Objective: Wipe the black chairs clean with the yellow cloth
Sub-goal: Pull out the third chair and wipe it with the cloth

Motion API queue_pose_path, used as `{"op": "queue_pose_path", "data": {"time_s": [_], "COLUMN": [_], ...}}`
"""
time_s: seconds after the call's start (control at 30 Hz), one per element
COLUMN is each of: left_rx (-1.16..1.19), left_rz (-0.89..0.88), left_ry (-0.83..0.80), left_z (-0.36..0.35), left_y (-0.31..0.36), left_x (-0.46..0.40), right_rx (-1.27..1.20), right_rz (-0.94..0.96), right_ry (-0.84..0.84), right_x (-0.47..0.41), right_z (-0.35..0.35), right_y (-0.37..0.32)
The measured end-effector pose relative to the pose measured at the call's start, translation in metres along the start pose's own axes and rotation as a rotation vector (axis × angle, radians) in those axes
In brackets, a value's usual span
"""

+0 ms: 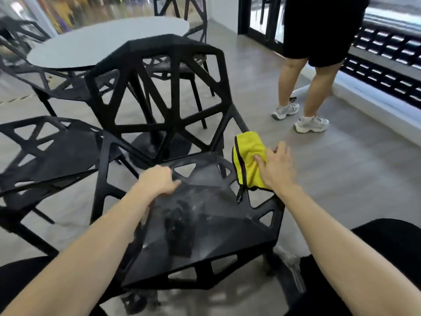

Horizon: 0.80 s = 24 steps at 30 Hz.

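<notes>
Pressing fuzzy yellow cloth, right hand, angular black chair

Café or canteen seating area, public interior. Evidence: several matching black chairs of angular openwork design grouped around a round grey pedestal bench; grey plank floor; dark-framed glass doors; black louvred panel along the wall; a second person standing nearby.

Bright daylight fr right window, motion blur – edges warped
</notes>
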<state>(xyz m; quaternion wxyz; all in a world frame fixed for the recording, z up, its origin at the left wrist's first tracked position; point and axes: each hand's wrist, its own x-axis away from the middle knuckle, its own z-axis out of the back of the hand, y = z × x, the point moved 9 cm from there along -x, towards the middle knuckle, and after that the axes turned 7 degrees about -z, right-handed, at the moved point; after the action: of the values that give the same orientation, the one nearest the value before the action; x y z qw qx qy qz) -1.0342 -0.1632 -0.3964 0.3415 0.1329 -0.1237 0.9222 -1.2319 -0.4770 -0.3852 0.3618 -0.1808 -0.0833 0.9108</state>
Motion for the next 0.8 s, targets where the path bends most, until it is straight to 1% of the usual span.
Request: {"op": "queue_pose_path", "data": {"time_s": [0.07,0.13,0.2,0.27,0.3,0.37,0.43,0.47,0.53,0.6,0.67,0.7,0.73,0.8], "left_rx": [0.108,0.175,0.212,0.237,0.259,0.347,0.441,0.466,0.508,0.509,0.501,0.499,0.503,0.510], "left_rz": [-0.077,-0.144,-0.220,-0.254,-0.246,-0.221,-0.185,-0.171,-0.160,-0.158,-0.170,-0.171,-0.171,-0.179], "left_ry": [0.185,0.310,0.379,0.415,0.406,0.325,0.207,0.196,0.253,0.308,0.316,0.315,0.310,0.299], "left_z": [0.045,0.085,0.117,0.144,0.153,0.153,0.137,0.130,0.120,0.116,0.114,0.113,0.113,0.114], "left_y": [0.023,0.040,0.056,0.062,0.062,0.056,0.053,0.051,0.048,0.048,0.048,0.047,0.047,0.046], "left_x": [-0.021,-0.045,-0.070,-0.099,-0.115,-0.149,-0.172,-0.179,-0.187,-0.189,-0.193,-0.195,-0.196,-0.197], "right_rx": [-0.029,-0.139,-0.190,-0.234,-0.270,-0.294,-0.256,-0.223,-0.139,-0.098,-0.107,-0.150,-0.209,-0.281], "right_rz": [-0.006,-0.053,-0.015,0.000,-0.004,-0.003,-0.019,-0.046,-0.106,-0.155,-0.126,-0.103,-0.082,-0.084], "right_ry": [-0.003,-0.008,0.019,0.037,0.039,0.028,-0.023,-0.045,-0.080,-0.115,-0.184,-0.221,-0.228,-0.204], "right_x": [-0.007,-0.022,-0.039,-0.057,-0.065,-0.070,-0.057,-0.046,-0.024,-0.043,-0.090,-0.113,-0.132,-0.143], "right_z": [-0.002,-0.002,-0.004,-0.007,-0.007,-0.005,-0.008,-0.009,-0.009,-0.013,-0.019,-0.021,-0.018,-0.015], "right_y": [-0.016,-0.028,-0.043,-0.059,-0.067,-0.082,-0.077,-0.065,-0.040,-0.037,-0.070,-0.089,-0.105,-0.110]}}
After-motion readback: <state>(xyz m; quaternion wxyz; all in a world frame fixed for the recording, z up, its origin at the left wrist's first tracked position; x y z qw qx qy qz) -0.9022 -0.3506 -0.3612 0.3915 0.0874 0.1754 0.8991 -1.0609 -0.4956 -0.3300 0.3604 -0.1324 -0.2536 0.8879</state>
